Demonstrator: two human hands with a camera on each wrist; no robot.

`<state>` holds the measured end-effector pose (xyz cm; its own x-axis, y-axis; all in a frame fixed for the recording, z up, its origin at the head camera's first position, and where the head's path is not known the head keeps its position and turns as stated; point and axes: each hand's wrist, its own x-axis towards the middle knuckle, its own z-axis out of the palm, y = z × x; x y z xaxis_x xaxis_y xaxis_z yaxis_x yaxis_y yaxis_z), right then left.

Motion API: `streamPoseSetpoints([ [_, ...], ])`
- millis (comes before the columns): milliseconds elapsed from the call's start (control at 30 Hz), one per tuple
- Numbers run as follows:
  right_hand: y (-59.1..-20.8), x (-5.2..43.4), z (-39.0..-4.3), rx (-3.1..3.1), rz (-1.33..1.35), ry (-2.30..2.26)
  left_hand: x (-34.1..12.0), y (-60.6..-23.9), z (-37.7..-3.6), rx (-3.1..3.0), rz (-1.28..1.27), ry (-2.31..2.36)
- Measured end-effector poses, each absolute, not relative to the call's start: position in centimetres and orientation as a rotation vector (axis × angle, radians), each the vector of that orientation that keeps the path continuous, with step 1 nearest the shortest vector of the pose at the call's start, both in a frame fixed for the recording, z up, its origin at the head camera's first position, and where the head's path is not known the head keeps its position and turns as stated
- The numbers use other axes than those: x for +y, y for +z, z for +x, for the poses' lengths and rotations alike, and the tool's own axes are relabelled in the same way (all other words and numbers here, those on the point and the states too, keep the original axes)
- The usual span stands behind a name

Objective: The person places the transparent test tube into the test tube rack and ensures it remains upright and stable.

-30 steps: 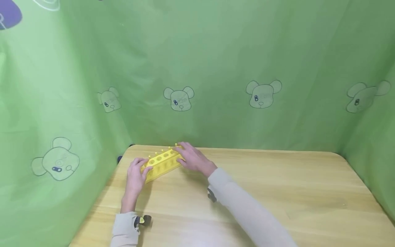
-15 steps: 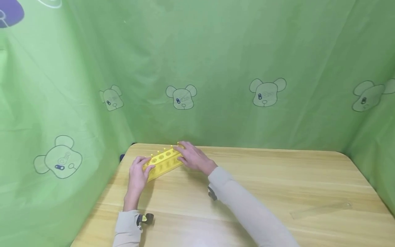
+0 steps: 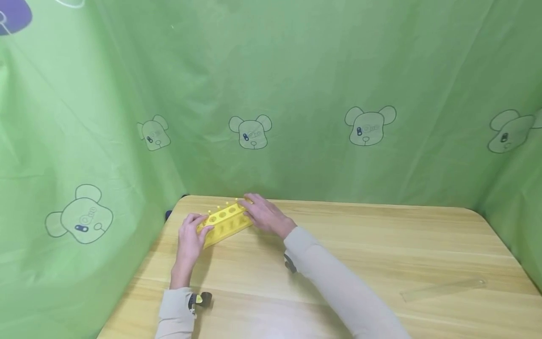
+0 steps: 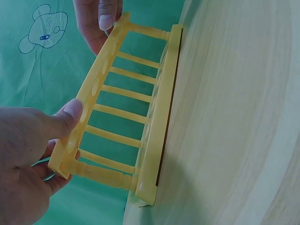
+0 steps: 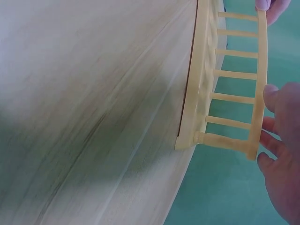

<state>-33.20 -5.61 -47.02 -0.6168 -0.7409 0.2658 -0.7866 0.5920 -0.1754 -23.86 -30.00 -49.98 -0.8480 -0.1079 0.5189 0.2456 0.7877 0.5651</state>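
Note:
A yellow plastic test tube rack [image 3: 226,227] stands at the back left of the table, set at a slant, its row of round holes facing up and short pegs along its far side. My left hand [image 3: 189,238] grips the near left end of its top plate, thumb on top and fingers beneath in the left wrist view. At the far right end, my right hand [image 3: 264,214] holds the same top plate [image 5: 260,70] between thumb and fingers. The rack's base [image 4: 161,126] lies along the tabletop.
A clear glass test tube [image 3: 442,289] lies on the wooden table [image 3: 360,245] at the right. Green curtains [image 3: 305,70] with bear prints enclose the back and sides. The table's left edge runs close to the left hand.
The head view has shifted slightly, and the glass tube at the right shows more clearly. Both hands keep their hold on the rack, which stays in place.

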Motion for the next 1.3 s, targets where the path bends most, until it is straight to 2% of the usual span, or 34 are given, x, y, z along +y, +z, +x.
streamPoseSetpoints([
  [1300, -48.3, -6.9, -34.4, -2.628, 1.204, 0.386, -30.0, -50.3, -24.0, -2.442, -0.083, -0.908],
])
